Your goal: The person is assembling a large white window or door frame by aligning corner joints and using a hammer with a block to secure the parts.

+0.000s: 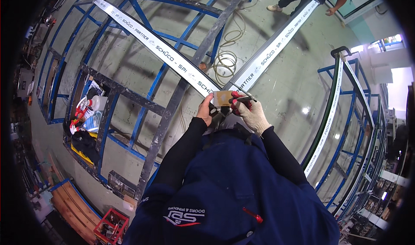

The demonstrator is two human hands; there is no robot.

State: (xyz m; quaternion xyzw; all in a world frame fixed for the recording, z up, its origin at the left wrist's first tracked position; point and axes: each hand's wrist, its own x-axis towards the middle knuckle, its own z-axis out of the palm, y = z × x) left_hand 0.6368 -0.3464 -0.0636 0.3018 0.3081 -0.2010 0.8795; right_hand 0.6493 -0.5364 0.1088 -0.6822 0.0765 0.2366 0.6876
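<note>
The corner of a frame wrapped in white printed film [166, 55] lies right in front of me, where two bars meet. At that corner is a small flat tan and grey piece [222, 98]. My left hand [205, 110], bare, is closed at the left of this piece; what its fingers grip is partly hidden by dark parts below. My right hand [253, 115], in a white knitted glove with red fingertips, closes around a thin dark tool [243, 99]. The tool's kind cannot be made out. Both hands are close together at the corner.
Blue metal racks [149, 91] stand to the left, holding a spray bottle [83, 111]. A coiled hose [225, 63] lies on the floor ahead. Another person's hand [331, 11] is at the frame's far right end. A red crate [111, 227] stands lower left; another filmed frame [330, 124] is at right.
</note>
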